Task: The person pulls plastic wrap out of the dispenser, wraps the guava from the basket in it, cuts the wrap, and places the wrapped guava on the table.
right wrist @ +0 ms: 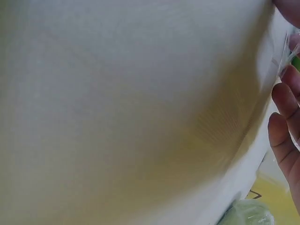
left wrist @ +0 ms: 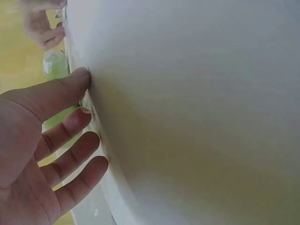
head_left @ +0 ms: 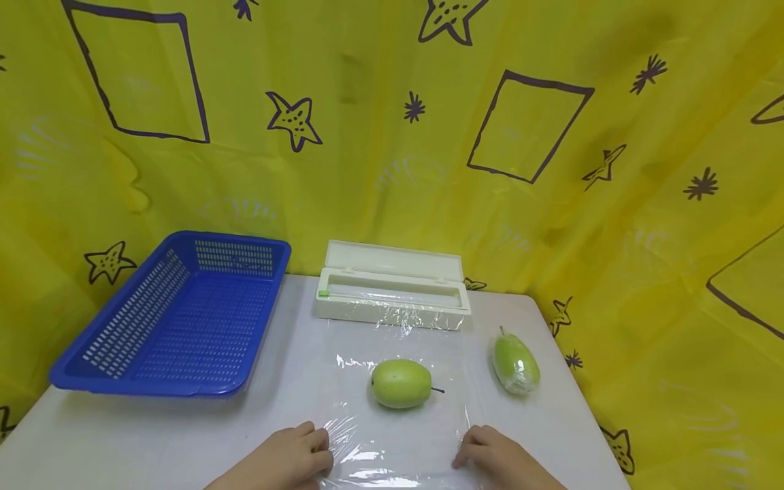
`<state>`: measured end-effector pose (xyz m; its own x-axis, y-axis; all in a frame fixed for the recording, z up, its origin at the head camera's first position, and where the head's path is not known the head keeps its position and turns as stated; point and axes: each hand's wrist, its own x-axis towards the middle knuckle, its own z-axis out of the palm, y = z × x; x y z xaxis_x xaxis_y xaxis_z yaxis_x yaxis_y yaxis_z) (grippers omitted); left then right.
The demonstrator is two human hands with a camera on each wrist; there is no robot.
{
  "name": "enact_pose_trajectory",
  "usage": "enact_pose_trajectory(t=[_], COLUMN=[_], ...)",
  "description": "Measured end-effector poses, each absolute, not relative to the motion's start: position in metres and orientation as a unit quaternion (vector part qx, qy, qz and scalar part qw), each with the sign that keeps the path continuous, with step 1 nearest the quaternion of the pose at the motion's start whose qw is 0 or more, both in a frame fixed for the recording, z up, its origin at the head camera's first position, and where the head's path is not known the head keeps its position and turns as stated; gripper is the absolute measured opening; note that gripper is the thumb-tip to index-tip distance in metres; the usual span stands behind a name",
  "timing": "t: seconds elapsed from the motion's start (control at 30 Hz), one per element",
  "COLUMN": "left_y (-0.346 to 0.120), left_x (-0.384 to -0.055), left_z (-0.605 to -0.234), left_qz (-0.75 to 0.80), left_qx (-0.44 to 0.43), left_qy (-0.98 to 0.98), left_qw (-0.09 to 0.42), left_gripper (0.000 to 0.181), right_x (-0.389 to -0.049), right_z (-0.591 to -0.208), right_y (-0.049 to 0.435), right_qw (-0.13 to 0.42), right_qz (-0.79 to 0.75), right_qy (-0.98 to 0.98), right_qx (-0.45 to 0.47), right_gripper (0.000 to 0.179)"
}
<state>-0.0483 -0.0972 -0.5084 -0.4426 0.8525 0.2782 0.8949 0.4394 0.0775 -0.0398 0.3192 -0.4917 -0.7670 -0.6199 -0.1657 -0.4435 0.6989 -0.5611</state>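
A sheet of clear cling film (head_left: 367, 442) runs from an open white dispenser box (head_left: 392, 316) toward the near side of the table. On the film lies a green, pear-like fruit (head_left: 401, 384), its dark stem pointing right. My left hand (head_left: 300, 454) holds the film's near left side, where creases fan out from the fingers. Opposite it, my right hand (head_left: 490, 454) grips the near right side with bent fingers. The left wrist view shows the left thumb (left wrist: 70, 91) and fingers at the film's edge. In the right wrist view, film strands stretch by the right fingers (right wrist: 286, 101).
To the left stands a blue plastic basket (head_left: 202, 327). A second green fruit (head_left: 516, 364), wrapped in film, lies right of the sheet. The white table (head_left: 269, 408) ends at a yellow patterned curtain (head_left: 367, 184) behind.
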Motion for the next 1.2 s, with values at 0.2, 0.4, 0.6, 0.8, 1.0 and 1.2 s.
enact_pose_trajectory(t=[0.2,0.4,0.6,0.8,1.0,1.2], left_y=[-0.100,-0.099,-0.098,-0.099,-0.102,-0.101], left_x=[-0.046,-0.045,-0.045,-0.048,-0.061,-0.081], left_z=[-0.511,-0.514,-0.511,-0.500,-0.479,-0.468], left_qz=[-0.119,-0.115,-0.127,-0.176,-0.238,-0.277], left_qx=[-0.517,-0.513,-0.512,-0.499,-0.481,-0.445], left_qy=[-0.841,-0.840,-0.838,-0.828,-0.809,-0.804], left_qw=[0.106,0.132,0.139,0.185,0.238,0.281], left_gripper=[0.025,0.029,0.031,0.029,0.025,0.027], right_x=[-0.036,-0.035,-0.033,-0.036,-0.047,-0.069], right_z=[-0.493,-0.486,-0.478,-0.476,-0.470,-0.460], right_y=[0.321,0.318,0.316,0.319,0.318,0.317], right_qw=[0.151,0.153,0.160,0.115,-0.021,-0.086], right_qz=[-0.249,-0.237,-0.244,-0.258,-0.301,-0.356], right_qy=[0.904,0.909,0.917,0.914,0.879,0.828], right_qx=[-0.313,-0.308,-0.274,-0.291,-0.369,-0.425], right_gripper=[0.021,0.022,0.018,0.015,0.028,0.032])
